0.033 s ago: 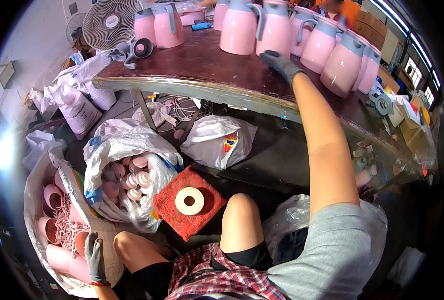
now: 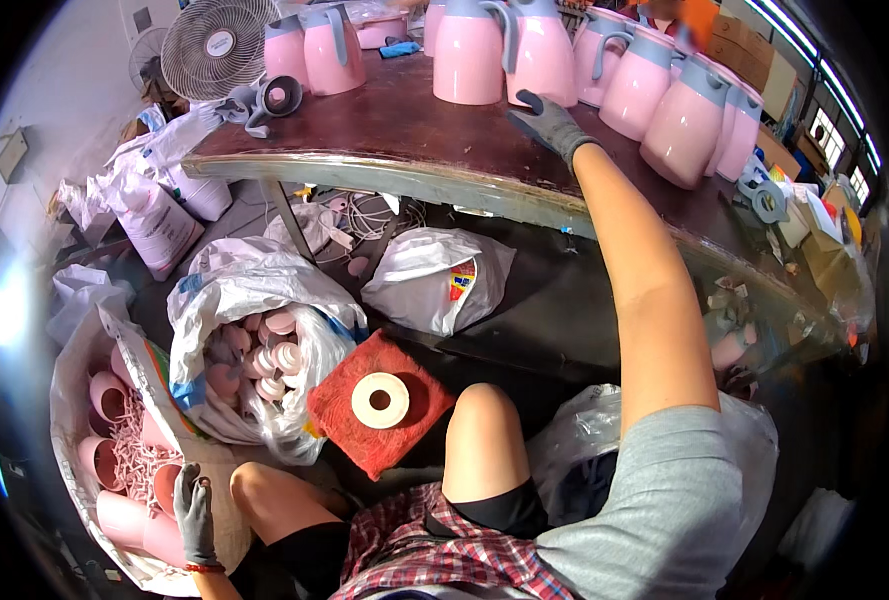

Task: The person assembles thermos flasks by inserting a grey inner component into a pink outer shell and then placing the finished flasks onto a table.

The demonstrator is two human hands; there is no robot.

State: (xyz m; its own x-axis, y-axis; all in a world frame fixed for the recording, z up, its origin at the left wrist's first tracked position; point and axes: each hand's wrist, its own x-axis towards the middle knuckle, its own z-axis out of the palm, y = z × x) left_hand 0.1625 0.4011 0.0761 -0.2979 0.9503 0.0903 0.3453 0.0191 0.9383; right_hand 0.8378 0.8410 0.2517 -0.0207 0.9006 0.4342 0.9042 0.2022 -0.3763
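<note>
Your bench (image 2: 414,132) has a dark reddish-brown, shiny top w/ a pale, worn front edge; strong light comes from the far L, & there's a pale wall (image 2: 54,80) that side, w/ a grey fan (image 2: 221,42) just past the bench's L end. Cardboard boxes (image 2: 744,50) are stacked at back R. Pink jug (image 2: 542,68) nearest your R hand (image 2: 536,122) stands upright nr the bench's far side: glossy pink body, wide at btm, narrowing up to a grey collar, top cut off by the frame. More of the same kind stand L & R of it, w/ grey handles. Your R hand, grey-gloved, is open by its base, thumb & fingers apart; can't tell if it touches. Your L hand (image 2: 196,515), also gloved, looks open too, fingers up, right by the L sack (image 2: 222,485). That sack holds pink cylinders (image 2: 107,395) & a tangle of thin pink strips (image 2: 139,462). The white bag (image 2: 264,272) next to it has small round pink pcs (image 2: 284,357) in it. A clear plastic bag (image 2: 576,420) on your R has smth dark inside. Btwn, a white ring (image 2: 365,392) lies on a red cushion (image 2: 339,405).
</note>
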